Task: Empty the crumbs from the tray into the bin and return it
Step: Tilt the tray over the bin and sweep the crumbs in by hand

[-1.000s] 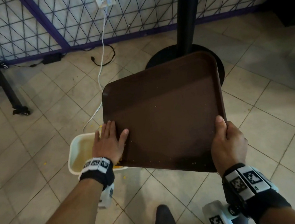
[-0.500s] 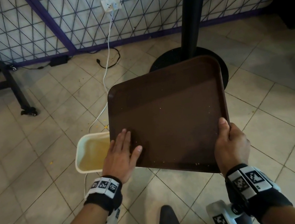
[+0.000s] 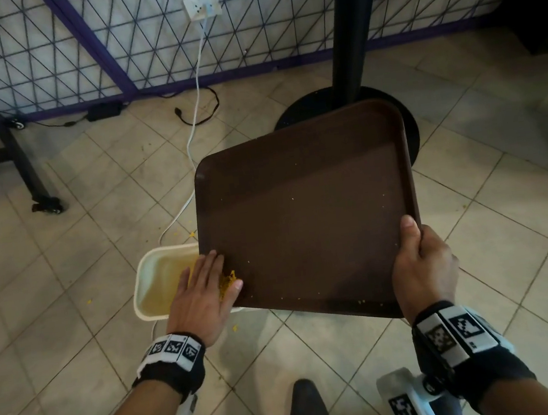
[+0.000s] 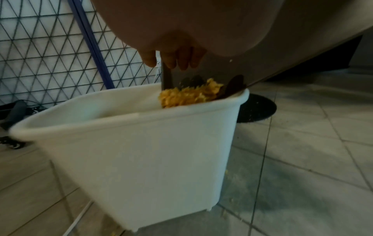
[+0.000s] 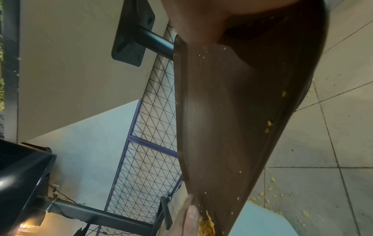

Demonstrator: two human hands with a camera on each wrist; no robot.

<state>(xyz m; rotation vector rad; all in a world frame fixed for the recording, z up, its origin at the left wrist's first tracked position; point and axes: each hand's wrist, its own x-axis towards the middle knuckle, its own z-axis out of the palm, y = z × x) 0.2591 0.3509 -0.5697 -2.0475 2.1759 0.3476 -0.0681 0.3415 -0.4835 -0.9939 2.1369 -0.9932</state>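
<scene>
A dark brown tray [image 3: 308, 217] is held tilted over the floor, its lower left corner above a cream bin [image 3: 157, 283]. My right hand [image 3: 420, 258] grips the tray's near right corner, thumb on top. My left hand [image 3: 206, 288] lies flat with straight fingers on the tray's lower left corner, against a heap of yellow crumbs [image 3: 228, 280]. In the left wrist view the crumbs [image 4: 189, 95] sit at the tray's edge over the bin's rim [image 4: 125, 118]. The right wrist view shows the tray [image 5: 232, 111] with scattered specks.
A black table post [image 3: 353, 25] on a round base [image 3: 406, 115] stands behind the tray. A white cable [image 3: 199, 113] runs from a wall socket [image 3: 201, 6] across the tiled floor. A black wheeled stand [image 3: 18, 159] is at left. My dark shoe [image 3: 308, 413] is below.
My left hand has slid down the tray toward its lower left corner, gathering the crumbs into a heap at the edge over the bin. The right hand keeps its grip.
</scene>
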